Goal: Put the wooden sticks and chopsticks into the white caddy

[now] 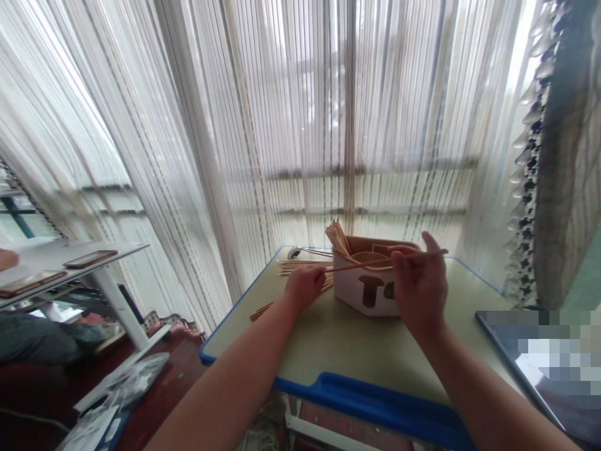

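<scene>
Forearms (235, 376) foremost | left hand (305, 285) and right hand (420, 291) pinching one slender stick (350, 267) toward opposite ends | box (348, 289) behind | advisable: light fingertip grip, clear of the rim

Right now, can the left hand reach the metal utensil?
Probably yes: the metal utensil lies beyond the left hand, only loose sticks between, though that hand seems occupied with the held stick.

You faced a tall, sheer striped curtain (305, 94), with pale daylight coming through it and dark bars (422, 165) behind, probably a window frame, though the cloth blurred them. Your desk (357, 351) had a cream top and blue edging. To your left stood a white table (126, 248) above a dark red floor (185, 363); at far right hung a heavier drape (575, 156).
</scene>
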A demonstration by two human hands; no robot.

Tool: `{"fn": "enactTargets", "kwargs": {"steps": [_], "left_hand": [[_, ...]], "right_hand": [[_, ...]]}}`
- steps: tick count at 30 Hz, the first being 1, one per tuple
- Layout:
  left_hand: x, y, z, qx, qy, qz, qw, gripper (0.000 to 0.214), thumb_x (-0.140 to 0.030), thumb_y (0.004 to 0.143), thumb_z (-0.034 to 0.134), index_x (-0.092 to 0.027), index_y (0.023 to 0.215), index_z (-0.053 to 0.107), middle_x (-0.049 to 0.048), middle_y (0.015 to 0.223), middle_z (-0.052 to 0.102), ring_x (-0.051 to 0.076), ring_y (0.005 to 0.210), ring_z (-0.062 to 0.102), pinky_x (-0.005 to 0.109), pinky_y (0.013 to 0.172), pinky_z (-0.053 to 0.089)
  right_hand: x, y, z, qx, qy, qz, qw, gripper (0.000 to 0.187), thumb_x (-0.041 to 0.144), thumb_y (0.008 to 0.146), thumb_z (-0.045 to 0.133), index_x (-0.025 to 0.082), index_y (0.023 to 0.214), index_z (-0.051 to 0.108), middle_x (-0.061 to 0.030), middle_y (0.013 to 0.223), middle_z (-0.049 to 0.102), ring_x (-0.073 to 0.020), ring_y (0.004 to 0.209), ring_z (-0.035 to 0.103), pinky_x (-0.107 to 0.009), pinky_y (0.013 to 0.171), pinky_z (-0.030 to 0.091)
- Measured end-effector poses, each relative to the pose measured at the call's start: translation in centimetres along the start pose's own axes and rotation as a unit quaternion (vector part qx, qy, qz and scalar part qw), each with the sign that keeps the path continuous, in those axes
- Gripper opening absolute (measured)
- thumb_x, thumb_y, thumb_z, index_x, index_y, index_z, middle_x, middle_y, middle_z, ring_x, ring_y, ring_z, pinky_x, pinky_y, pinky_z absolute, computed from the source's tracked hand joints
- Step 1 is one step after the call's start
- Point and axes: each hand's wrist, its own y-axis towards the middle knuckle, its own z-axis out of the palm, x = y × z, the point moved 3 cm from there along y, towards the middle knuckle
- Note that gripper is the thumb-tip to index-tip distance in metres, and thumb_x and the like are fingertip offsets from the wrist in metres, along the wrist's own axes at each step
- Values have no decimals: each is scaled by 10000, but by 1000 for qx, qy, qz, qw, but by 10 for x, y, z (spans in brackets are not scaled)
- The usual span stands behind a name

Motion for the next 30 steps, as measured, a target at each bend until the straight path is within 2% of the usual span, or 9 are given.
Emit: {"fn": "enactTargets", "kwargs": {"steps": [5, 8, 11, 13, 16, 18, 20, 24, 30], "left_hand": [[-4, -1, -1, -26, -5, 50, 998, 325, -283, 912, 397, -250, 1136, 631, 53, 1070, 684, 191, 968, 623, 313, 874, 457], [-4, -2, -1, -41, -11, 67, 997, 334, -308, 926, 388, -251, 1178, 600, 53, 1096, 676, 187, 976, 621, 309, 881, 451], [-1, -1, 1, -43, -15, 61, 997, 346, -327, 944, 346, -241, 1147, 614, 57, 1046, 688, 180, 937, 627, 294, 845, 454], [2, 0, 4, -32, -7, 47, 998, 360, -339, 951, 325, -228, 1060, 649, 64, 987, 696, 183, 903, 629, 291, 812, 454], [5, 2, 9, -6, 10, 32, 999, 390, -357, 948, 325, -197, 892, 677, 79, 883, 697, 191, 825, 627, 295, 757, 448], [6, 2, 10, 9, 17, 24, 1000, 400, -362, 943, 334, -186, 827, 673, 81, 829, 693, 191, 777, 621, 296, 729, 440], [5, 3, 11, 21, 15, 20, 999, 387, -359, 938, 349, -184, 821, 673, 78, 823, 694, 187, 770, 617, 290, 722, 432], [4, 3, 12, 28, -7, 15, 999, 350, -354, 926, 377, -189, 896, 684, 69, 860, 700, 175, 792, 611, 272, 723, 422], [11, 4, 18, 1, -36, 17, 999, 355, -376, 911, 405, -191, 953, 706, 41, 702, 663, 149, 636, 558, 257, 616, 378]], "right_hand": [[9, -10, 14, 141, 4, -75, 987, 261, 284, 843, 579, 215, 1094, 595, -62, 977, 693, -177, 809, 670, -310, 683, 554], [15, -14, 17, 186, 18, -93, 978, 112, 265, 857, 558, 215, 944, 609, -48, 931, 695, -159, 758, 670, -289, 662, 544], [17, -8, 9, 120, 13, -65, 991, 78, 252, 873, 532, 205, 927, 564, -23, 789, 674, -140, 674, 650, -265, 601, 516], [17, 2, -3, 20, 21, -44, 999, 76, 262, 897, 486, 199, 930, 513, -9, 724, 634, -138, 632, 625, -277, 585, 496], [13, 21, -26, -142, 25, -33, 989, 87, 296, 930, 403, 220, 895, 426, 23, 649, 530, -129, 542, 550, -301, 567, 452], [9, 32, -39, -199, -18, -30, 979, 101, 310, 933, 390, 232, 868, 396, 12, 667, 486, -128, 543, 515, -311, 580, 430], [4, 40, -46, -205, -75, -24, 976, 113, 310, 933, 382, 234, 850, 387, -3, 679, 472, -136, 570, 503, -317, 598, 417], [-6, 43, -44, -150, -158, -19, 976, 129, 312, 923, 390, 217, 840, 416, 9, 644, 486, -138, 566, 486, -301, 582, 387], [-18, 38, -32, -65, -175, 3, 982, 186, 342, 925, 363, 188, 907, 467, -8, 674, 534, -145, 614, 516, -291, 606, 398]]}}
